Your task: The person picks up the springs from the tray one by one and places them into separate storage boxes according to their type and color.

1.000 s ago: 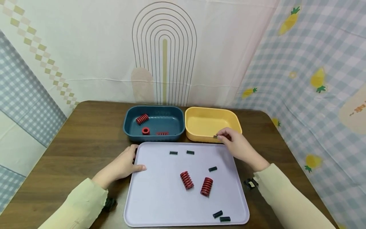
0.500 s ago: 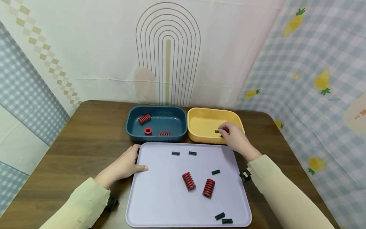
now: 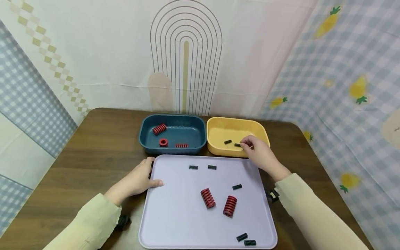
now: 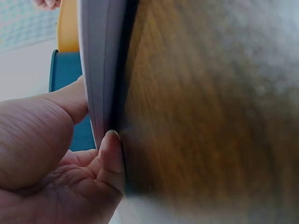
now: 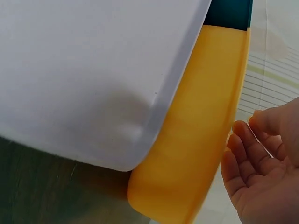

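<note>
My left hand [image 3: 135, 180] grips the left edge of the pale lilac tray [image 3: 175, 218], thumb over the rim and fingers against the outer side. Over the front wall of the yellow box [image 3: 220, 131] hovers my right hand [image 3: 260, 156]. Its thumb and fingertips [image 5: 239, 126] are slightly apart in the right wrist view, nothing showing between them. Two small dark springs lie in that box: one dark spring [image 3: 227, 141] further left, another dark spring [image 3: 237, 145] right by the fingertips. On the tray are two large red springs [image 3: 208, 198] and several small dark springs [image 3: 237, 186].
A dark blue box [image 3: 187, 151] with three red springs [image 3: 159, 128] stands left of the yellow box, behind the tray. All rest on a brown wooden table [image 3: 100, 146]. Patterned cloth [image 3: 234, 52] hangs behind and at both sides.
My right hand moved from the yellow box's front edge to over its inside and let go of the small dark springs, which now lie in it. The left hand stays on the tray.
</note>
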The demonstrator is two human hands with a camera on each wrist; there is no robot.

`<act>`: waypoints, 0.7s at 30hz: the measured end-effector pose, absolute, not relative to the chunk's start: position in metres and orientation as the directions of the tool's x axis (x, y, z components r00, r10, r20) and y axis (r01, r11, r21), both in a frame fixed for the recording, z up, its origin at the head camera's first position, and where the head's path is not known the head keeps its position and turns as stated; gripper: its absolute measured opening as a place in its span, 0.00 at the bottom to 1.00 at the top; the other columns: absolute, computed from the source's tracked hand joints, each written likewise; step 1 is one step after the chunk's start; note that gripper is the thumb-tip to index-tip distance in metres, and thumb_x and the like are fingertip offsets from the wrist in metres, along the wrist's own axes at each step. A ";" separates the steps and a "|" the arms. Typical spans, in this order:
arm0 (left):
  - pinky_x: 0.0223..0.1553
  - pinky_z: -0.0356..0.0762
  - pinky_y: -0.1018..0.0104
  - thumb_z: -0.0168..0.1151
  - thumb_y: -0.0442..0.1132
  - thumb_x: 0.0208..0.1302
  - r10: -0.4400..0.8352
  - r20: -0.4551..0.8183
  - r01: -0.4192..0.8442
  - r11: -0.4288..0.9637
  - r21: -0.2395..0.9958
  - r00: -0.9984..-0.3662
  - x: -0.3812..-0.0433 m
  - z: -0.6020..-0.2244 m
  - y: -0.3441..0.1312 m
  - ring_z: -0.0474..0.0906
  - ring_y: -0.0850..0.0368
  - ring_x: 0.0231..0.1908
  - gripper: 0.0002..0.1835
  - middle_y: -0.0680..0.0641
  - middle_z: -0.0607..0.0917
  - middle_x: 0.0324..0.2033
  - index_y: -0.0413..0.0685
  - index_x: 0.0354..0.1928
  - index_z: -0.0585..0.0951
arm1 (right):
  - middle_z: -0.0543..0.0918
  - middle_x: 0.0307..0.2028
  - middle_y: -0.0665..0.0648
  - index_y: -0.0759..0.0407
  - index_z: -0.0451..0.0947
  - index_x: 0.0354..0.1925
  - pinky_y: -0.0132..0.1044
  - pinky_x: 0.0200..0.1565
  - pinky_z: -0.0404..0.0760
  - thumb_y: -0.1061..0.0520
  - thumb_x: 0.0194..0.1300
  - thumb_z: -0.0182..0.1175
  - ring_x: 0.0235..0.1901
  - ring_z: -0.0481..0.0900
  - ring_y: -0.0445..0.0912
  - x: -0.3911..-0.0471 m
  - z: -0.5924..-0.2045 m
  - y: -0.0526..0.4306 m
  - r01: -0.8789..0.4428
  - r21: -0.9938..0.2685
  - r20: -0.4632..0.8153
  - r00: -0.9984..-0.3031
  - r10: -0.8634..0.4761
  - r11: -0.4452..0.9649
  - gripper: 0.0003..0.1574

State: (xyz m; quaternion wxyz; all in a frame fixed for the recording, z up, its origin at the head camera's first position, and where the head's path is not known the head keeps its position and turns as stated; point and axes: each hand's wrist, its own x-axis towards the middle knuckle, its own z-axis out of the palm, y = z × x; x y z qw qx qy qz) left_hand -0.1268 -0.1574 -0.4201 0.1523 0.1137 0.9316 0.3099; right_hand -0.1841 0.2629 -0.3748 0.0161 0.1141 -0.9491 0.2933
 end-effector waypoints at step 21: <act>0.61 0.63 0.43 0.72 0.56 0.53 0.319 -0.220 0.130 0.790 0.600 -0.922 -0.127 -0.419 -0.156 0.65 0.38 0.61 0.54 0.29 0.65 0.62 0.29 0.68 0.55 | 0.81 0.38 0.46 0.56 0.80 0.46 0.46 0.45 0.77 0.52 0.69 0.61 0.41 0.78 0.43 -0.119 -0.372 0.263 -0.289 -0.550 0.038 -0.946 -0.322 0.783 0.11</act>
